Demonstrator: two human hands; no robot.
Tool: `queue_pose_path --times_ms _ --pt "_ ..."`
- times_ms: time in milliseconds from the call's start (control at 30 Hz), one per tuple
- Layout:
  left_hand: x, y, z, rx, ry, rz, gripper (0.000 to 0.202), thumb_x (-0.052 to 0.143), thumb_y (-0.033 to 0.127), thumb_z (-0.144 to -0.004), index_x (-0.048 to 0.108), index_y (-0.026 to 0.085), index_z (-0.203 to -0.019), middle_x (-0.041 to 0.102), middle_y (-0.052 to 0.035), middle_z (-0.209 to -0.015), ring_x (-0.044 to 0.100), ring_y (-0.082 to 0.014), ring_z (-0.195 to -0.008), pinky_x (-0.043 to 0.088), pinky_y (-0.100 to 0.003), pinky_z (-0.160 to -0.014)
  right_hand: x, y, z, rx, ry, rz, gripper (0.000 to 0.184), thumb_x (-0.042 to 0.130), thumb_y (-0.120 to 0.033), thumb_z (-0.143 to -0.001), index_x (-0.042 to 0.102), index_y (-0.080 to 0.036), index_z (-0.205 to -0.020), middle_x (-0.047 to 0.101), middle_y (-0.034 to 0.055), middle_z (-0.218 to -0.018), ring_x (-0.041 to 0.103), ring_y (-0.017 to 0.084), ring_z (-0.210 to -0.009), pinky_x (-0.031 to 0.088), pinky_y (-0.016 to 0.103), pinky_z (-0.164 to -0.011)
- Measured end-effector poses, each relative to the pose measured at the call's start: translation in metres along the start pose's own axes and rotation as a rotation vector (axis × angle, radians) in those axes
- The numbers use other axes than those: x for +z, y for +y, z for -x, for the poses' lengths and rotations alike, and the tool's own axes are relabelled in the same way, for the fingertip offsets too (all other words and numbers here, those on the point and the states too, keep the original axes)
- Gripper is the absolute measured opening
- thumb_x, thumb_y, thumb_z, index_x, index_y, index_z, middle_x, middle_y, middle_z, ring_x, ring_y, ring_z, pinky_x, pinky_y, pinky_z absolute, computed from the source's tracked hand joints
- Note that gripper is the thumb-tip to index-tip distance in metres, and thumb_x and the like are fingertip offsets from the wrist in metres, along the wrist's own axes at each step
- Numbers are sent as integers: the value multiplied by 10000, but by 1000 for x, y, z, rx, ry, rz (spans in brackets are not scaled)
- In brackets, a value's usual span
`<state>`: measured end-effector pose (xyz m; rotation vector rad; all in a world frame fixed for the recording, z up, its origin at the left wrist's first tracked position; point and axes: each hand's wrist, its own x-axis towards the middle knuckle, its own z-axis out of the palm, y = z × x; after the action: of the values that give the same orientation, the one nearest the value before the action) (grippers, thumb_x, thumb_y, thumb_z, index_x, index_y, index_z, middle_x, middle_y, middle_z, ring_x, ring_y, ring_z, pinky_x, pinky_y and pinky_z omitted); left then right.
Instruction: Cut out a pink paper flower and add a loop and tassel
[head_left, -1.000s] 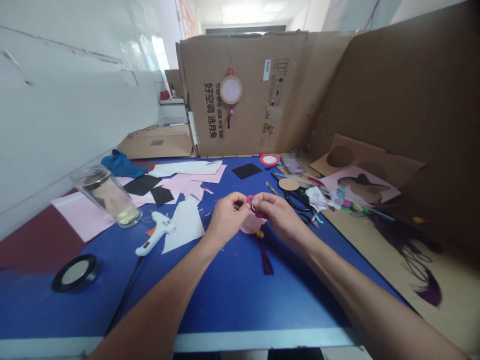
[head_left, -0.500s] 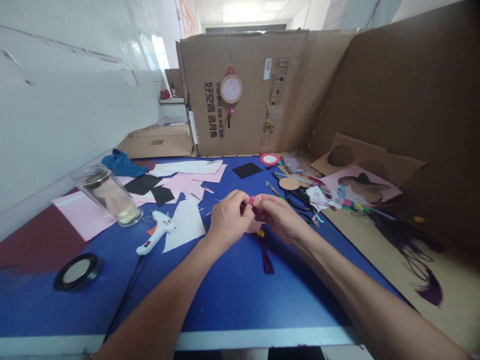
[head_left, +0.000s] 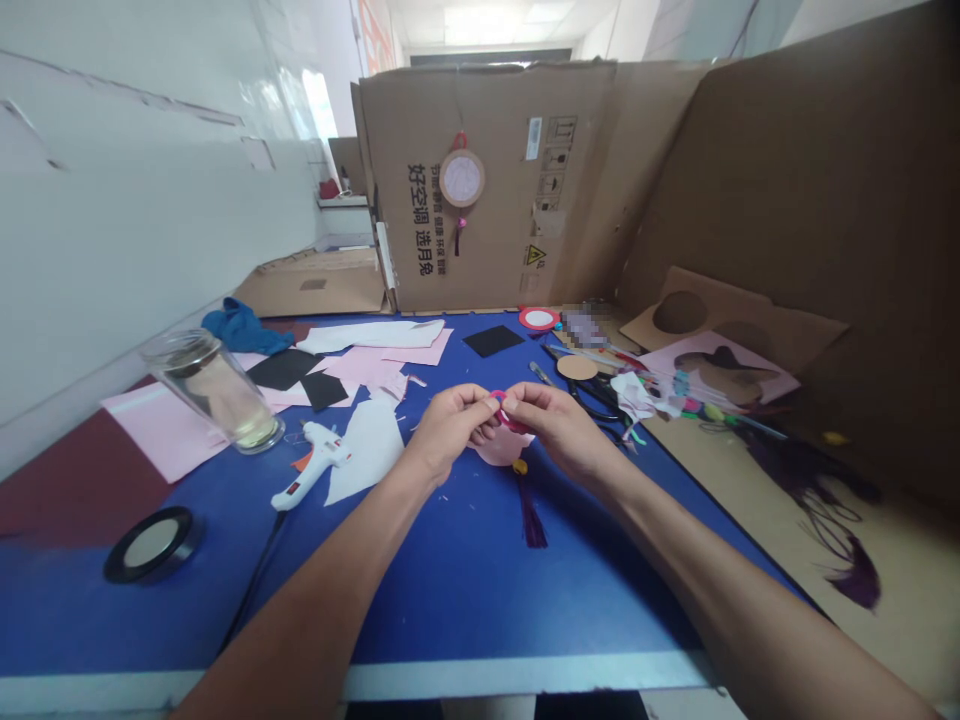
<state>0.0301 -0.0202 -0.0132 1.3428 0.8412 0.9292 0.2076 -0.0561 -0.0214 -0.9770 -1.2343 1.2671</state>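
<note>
A small pink-red loop [head_left: 498,397] is pinched between the fingertips of both hands over the middle of the table. My left hand [head_left: 454,420] grips it from the left, thumb and forefinger closed. From the right, my right hand [head_left: 551,415] pinches it too. Just beneath the hands shows a pale pink round piece [head_left: 501,448], partly hidden by them. At its lower edge sits a yellow bead [head_left: 520,466], with a dark purple tassel [head_left: 533,522] hanging toward me on the blue table [head_left: 465,600].
A white glue gun [head_left: 319,462], a glass jar [head_left: 236,400] and a black tape roll [head_left: 154,545] stand left. Cut paper [head_left: 365,445] lies behind them. Scissors [head_left: 596,402], scraps and a cardboard sheet with holes [head_left: 720,310] are right. A round ornament [head_left: 462,178] hangs on the back cardboard.
The fingers have turned and spread slightly apart, so the loop between them shows more openly. More of the pink round piece is visible below. The table items look unchanged.
</note>
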Motion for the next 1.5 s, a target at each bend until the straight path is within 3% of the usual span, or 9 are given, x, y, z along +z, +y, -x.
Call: queue_pose_path --times_ms 200,367,533,733,967,1133,1300,1400,1500 --pt "-3 0 -4 -40 23 202 334 869 462 -775 669 194 -770 668 -7 -691 580 -105 -592 394 -222 -553 2 -5 1 -34 31 113 372 847 -562 -834 712 -216 -862 701 1 -803 560 165 -719 406 315 -694" --pt "0 -3 -3 -7 33 199 331 886 469 -783 723 198 -880 670 6 -697 580 -100 -605 406 -211 -564 6 -5 1 -68 72 176 361 833 -548 -823 700 -216 -875 756 34 -812 630 190 -720 459 328 -688" --pt "2 -4 0 -39 26 152 353 890 483 -788 719 191 -884 728 -25 -833 602 -96 -638 429 -217 -563 2 -1 6 -331 325 652 166 697 -373 -950 694 -242 -849 693 16 -739 590 194 -668 416 339 -656" --pt "3 -3 1 -40 24 77 404 816 566 -846 705 182 -790 723 -41 -801 613 -110 -646 434 -234 -562 -3 4 11 -650 290 1199 177 586 -196 -1002 706 -241 -881 749 67 -850 641 225 -778 415 352 -740" --pt "5 -2 1 -50 74 68 313 805 487 -828 725 191 -762 725 -36 -765 612 -120 -635 434 -244 -563 -1 1 13 -741 300 1362 246 551 -169 -1039 738 -229 -891 755 82 -862 610 227 -776 394 364 -749" --pt "5 -3 -1 -27 123 68 280 814 446 -816 728 187 -754 717 -27 -739 597 -115 -627 437 -244 -576 2 0 16 -734 230 1276 240 538 -170 -1057 751 -234 -965 769 92 -938 644 238 -840 430 371 -779" --pt "5 -1 -2 25 180 82 282 819 441 -807 727 184 -737 711 -30 -746 583 -114 -639 415 -242 -570 4 1 11 -521 227 869 310 516 -104 -970 727 -239 -1153 784 102 -1096 715 264 -997 517 394 -876" --pt "6 -1 -2 32 208 60 263 817 432 -805 740 185 -757 719 -33 -742 592 -121 -641 419 -247 -571 6 -1 8 -286 233 511 180 595 -256 -986 727 -240 -1108 800 77 -1049 739 255 -945 547 393 -858" --pt "7 -2 -1 49 181 20 278 815 448 -810 742 184 -762 713 -29 -717 586 -120 -625 437 -253 -587 8 -4 6 -166 195 309 201 717 -416 -933 748 -227 -993 792 59 -932 712 232 -837 540 367 -782"
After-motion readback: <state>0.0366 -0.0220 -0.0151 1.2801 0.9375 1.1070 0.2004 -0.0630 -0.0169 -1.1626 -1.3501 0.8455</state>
